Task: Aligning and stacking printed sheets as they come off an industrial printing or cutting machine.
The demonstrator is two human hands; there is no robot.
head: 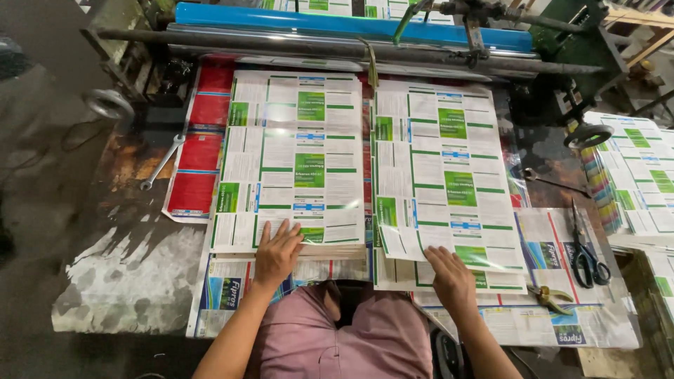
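Two stacks of glossy printed sheets with green and white panels lie side by side on a worn table below a roller machine. My left hand (276,254) rests flat, fingers spread, on the near edge of the left stack (291,161). My right hand (449,275) presses on the near edge of the right stack (444,175), whose top sheet lies slightly skewed. Neither hand grips anything. More printed sheets (562,295) lie underneath both stacks.
A blue roller (351,22) and dark metal bars (337,48) run across the back. A wrench (161,163) lies left beside red sheets (200,147). Black scissors (586,253) and a small cutter (551,298) lie right. Another sheet pile (635,175) sits far right.
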